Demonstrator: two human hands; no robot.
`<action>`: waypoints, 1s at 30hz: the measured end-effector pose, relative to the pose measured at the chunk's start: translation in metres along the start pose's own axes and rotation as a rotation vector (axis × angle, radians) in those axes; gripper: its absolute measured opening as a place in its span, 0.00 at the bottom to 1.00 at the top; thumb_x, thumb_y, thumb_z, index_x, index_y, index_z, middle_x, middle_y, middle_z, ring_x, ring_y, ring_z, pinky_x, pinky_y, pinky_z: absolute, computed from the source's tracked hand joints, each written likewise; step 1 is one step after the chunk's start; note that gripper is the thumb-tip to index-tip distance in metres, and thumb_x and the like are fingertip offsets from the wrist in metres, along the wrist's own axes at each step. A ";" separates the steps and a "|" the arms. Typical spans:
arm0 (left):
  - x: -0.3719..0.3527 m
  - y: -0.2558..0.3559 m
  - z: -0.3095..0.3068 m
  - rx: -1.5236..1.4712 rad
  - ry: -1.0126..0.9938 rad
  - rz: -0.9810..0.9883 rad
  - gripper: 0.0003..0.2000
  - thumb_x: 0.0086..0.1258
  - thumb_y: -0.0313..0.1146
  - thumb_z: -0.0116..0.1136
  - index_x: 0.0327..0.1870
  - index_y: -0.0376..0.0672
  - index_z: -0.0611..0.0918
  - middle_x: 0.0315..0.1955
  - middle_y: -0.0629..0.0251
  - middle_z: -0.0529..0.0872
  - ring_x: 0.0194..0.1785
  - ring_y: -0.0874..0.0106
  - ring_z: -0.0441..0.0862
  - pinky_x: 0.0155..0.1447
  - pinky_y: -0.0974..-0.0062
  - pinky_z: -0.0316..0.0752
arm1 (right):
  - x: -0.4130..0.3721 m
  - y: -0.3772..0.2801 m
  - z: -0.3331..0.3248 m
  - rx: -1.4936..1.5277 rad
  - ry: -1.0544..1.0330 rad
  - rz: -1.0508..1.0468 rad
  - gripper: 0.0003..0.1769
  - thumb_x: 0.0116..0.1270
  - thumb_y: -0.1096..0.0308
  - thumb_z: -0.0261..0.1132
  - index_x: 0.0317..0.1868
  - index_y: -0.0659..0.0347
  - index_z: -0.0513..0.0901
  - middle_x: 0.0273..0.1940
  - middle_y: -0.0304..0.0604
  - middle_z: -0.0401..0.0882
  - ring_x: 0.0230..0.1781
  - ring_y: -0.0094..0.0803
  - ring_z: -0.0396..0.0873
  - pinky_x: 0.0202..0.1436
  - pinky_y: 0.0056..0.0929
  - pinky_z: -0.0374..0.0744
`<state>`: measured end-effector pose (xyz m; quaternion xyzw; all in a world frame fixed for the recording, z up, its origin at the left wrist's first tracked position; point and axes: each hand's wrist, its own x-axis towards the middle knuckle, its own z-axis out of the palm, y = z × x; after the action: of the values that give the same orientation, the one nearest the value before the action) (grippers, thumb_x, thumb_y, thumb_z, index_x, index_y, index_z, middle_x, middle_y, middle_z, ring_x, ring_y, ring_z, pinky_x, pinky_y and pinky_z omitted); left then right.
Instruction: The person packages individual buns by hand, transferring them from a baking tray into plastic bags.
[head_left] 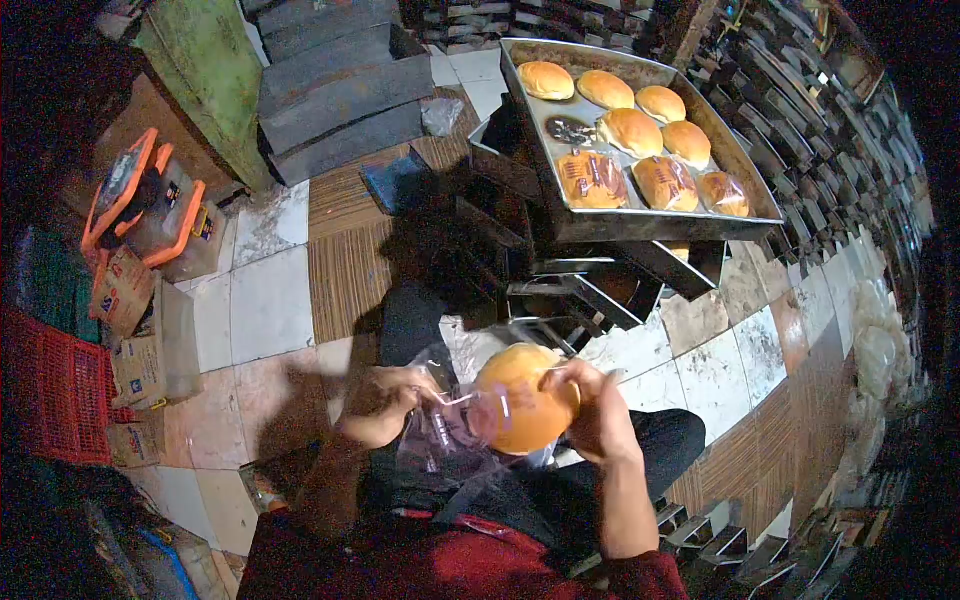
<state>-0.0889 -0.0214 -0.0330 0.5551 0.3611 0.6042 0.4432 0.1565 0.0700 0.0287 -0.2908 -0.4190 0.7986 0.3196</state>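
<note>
A round golden bun (528, 400) is held up in front of my lap, partly behind printed clear plastic. My right hand (598, 412) grips its right side, thumb and fingers closed. On the other side, my left hand (392, 402) pinches the edge of a clear printed plastic bag (440, 425), whose mouth lies against the bun's left side. Further up, a metal tray (655, 222) carries several buns. Unwrapped ones such as this bun (632, 131) sit at the back and middle, while wrapped buns (664, 184) line the near edge.
The tray rests on a stack of dark metal pans (590, 290). More pans (345, 100) are piled at the back left and along the right wall. Orange-rimmed containers (165, 215), cardboard boxes (140, 370) and a red crate (55, 390) stand at left. Clear plastic (878, 340) lies at right.
</note>
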 end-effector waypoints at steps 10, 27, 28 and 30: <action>-0.022 0.010 -0.006 0.581 0.275 -0.624 0.11 0.67 0.35 0.47 0.31 0.38 0.78 0.23 0.62 0.82 0.30 0.73 0.79 0.33 0.74 0.72 | 0.013 -0.017 -0.003 0.267 0.361 -0.327 0.26 0.64 0.66 0.55 0.61 0.59 0.60 0.55 0.45 0.66 0.54 0.37 0.69 0.56 0.38 0.71; 0.031 0.047 0.063 -0.288 0.511 -0.237 0.36 0.64 0.52 0.51 0.65 0.41 0.53 0.57 0.52 0.65 0.51 0.63 0.74 0.51 0.68 0.72 | -0.029 0.036 0.040 0.071 0.534 -0.560 0.32 0.59 0.59 0.62 0.58 0.66 0.60 0.53 0.54 0.70 0.53 0.45 0.70 0.58 0.42 0.69; 0.040 0.038 0.085 -0.370 0.523 -0.078 0.39 0.64 0.52 0.52 0.68 0.45 0.46 0.61 0.53 0.60 0.56 0.63 0.70 0.51 0.67 0.72 | -0.032 0.046 0.043 -0.349 0.235 -0.635 0.38 0.57 0.55 0.63 0.61 0.66 0.56 0.57 0.58 0.65 0.59 0.47 0.64 0.61 0.46 0.63; 0.062 0.052 0.086 -0.543 0.479 -0.160 0.40 0.63 0.50 0.54 0.67 0.41 0.45 0.62 0.52 0.59 0.62 0.61 0.63 0.59 0.64 0.65 | -0.033 0.067 0.057 -0.789 -0.101 -0.742 0.50 0.53 0.47 0.65 0.65 0.67 0.49 0.63 0.63 0.54 0.66 0.51 0.52 0.66 0.51 0.52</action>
<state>-0.0101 0.0135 0.0474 0.2302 0.3235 0.7542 0.5230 0.1175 -0.0121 0.0051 -0.1827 -0.7764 0.4272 0.4260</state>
